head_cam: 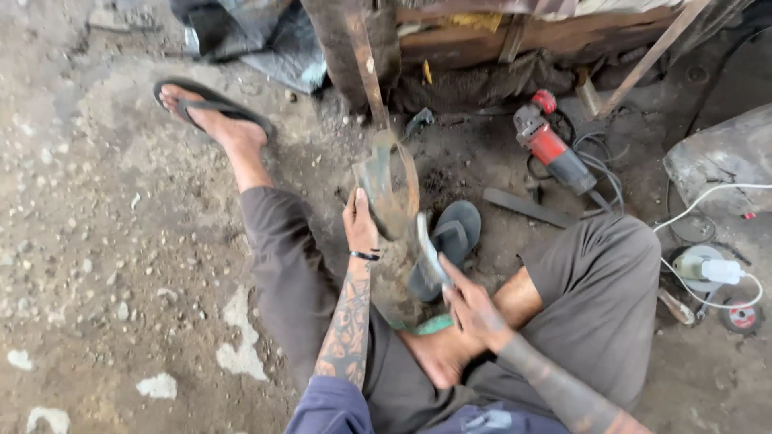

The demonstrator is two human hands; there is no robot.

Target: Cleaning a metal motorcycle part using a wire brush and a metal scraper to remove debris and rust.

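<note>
Fingers (356,210) of the left hand (359,229) clamp a rusty curved metal blade (392,189); right hand (470,305) grips a flat grey file (429,251) against its edge, rust remaining.

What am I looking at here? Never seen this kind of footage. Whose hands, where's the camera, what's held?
One picture, from a camera worn on a person's head, looking down at their own lap and hands. No machine: the person sits on a rough dirt floor, legs apart. The left hand steadies a rusty curved metal blade that stands upright in front of them. The right hand holds a thin flat metal tool against it. Nearby on the ground lie a red angle grinder, a loose black sandal and a white cable.
</note>
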